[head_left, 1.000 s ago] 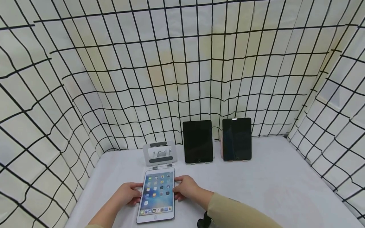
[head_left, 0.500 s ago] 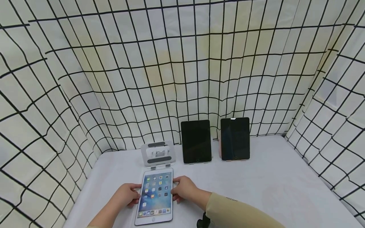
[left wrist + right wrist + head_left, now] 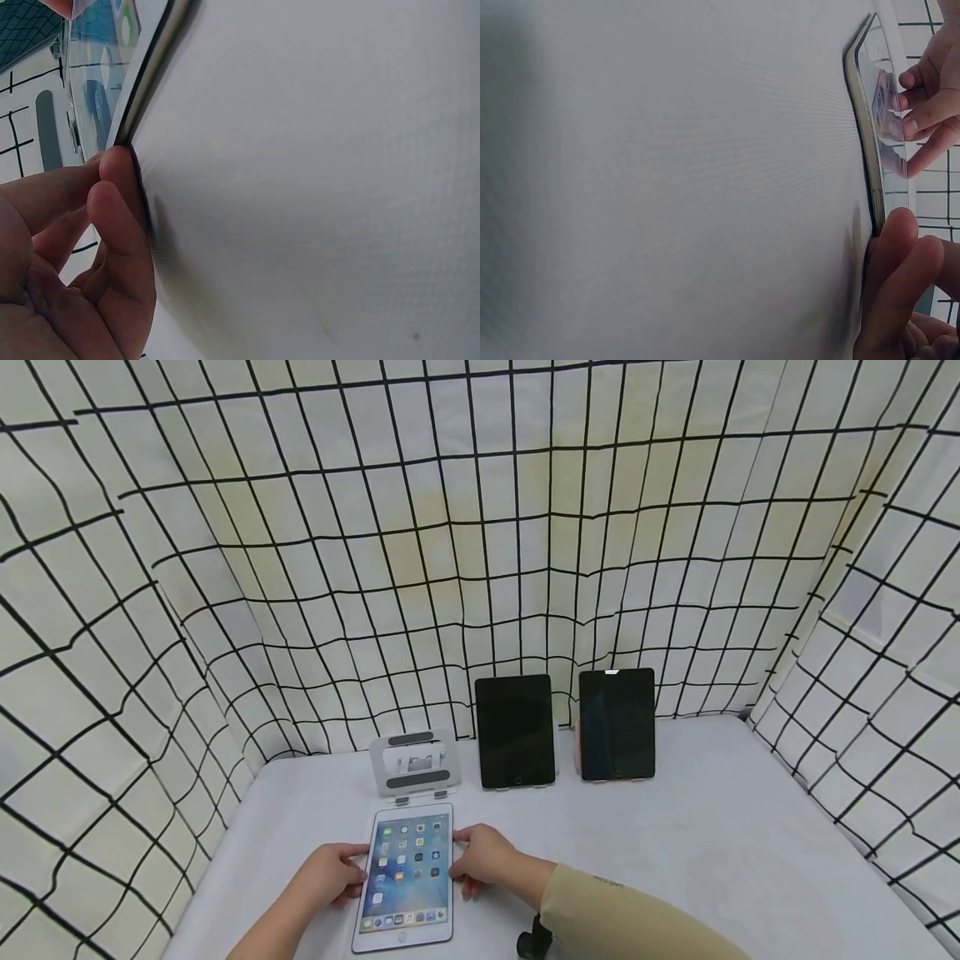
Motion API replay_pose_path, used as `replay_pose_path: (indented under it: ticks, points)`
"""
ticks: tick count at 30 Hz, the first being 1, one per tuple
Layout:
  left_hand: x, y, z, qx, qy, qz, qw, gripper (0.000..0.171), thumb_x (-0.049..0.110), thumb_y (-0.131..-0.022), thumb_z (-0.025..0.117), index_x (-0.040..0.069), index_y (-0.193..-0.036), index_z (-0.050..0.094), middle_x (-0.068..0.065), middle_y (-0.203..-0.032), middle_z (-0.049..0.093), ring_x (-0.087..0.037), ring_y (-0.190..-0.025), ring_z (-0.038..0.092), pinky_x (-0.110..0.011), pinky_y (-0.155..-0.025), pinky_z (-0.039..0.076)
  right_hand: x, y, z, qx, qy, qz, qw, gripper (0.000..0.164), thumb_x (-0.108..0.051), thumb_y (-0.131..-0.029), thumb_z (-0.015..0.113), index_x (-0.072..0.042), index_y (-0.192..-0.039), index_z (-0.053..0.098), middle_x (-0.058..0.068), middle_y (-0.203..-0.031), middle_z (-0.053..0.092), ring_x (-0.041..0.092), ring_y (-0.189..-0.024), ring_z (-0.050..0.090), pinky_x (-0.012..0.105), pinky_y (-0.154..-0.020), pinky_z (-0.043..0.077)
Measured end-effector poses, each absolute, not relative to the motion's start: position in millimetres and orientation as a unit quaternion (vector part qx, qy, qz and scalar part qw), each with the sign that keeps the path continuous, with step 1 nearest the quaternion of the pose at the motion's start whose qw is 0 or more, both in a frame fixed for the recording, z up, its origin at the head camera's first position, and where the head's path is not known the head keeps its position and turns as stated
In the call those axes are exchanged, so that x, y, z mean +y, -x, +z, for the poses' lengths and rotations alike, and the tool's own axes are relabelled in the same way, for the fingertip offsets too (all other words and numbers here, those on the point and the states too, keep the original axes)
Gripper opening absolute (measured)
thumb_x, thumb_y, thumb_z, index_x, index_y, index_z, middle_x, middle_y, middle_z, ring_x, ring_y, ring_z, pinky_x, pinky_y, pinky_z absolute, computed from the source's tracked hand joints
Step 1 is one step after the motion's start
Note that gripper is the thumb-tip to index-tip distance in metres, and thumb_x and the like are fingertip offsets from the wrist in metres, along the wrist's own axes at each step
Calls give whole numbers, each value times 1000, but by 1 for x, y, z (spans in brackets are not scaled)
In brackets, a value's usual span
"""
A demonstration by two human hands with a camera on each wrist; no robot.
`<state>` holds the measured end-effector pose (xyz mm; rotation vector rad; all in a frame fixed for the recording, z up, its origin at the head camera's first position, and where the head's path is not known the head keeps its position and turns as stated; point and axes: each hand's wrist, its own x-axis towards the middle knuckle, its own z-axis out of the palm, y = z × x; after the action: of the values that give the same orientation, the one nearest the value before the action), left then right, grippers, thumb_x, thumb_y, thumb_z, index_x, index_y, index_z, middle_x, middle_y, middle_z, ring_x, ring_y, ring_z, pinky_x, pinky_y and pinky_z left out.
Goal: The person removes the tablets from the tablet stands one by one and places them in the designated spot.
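Note:
A white tablet [image 3: 406,877] lies flat on the white table, screen up, with app icons lit. My left hand [image 3: 327,875] grips its left edge. From the other side my right hand [image 3: 486,862] holds the right edge. In the left wrist view, the fingertips [image 3: 116,166] meet at the tablet's rim, close to the table. The right wrist view has the tablet's edge [image 3: 865,135] beside my right thumb and finger, with the left hand [image 3: 934,97] opposite. Just behind the tablet stands a grey folding tablet stand [image 3: 416,763] with dark pads, its upper plate raised.
Two dark-screened tablets, one in the middle [image 3: 515,732] and one to the right [image 3: 617,724], lean upright on stands at the back. A white cloth wall with black grid lines [image 3: 487,543] encloses the table [image 3: 712,843]. A small black object [image 3: 534,941] sits by my right sleeve.
The whole head view has shifted slightly, so things appear a little further left. Both hands stay at the tablet's edges; the tablet is almost where it was.

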<state>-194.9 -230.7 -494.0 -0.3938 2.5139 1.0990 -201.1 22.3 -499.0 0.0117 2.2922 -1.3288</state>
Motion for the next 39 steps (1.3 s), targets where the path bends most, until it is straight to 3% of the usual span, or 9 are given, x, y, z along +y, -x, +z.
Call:
replay_pose_path:
  ticks: [39]
  points:
    - [-233, 194, -493, 900, 119, 382, 171, 52, 2, -89, 68, -1, -139, 54, -6, -71, 60, -17, -57, 52, -28, -53, 43, 27, 200, -498, 863, 11, -446, 237, 65, -14, -81, 82, -17, -141, 57, 6, -59, 61, 15, -41, 53, 22, -40, 41]
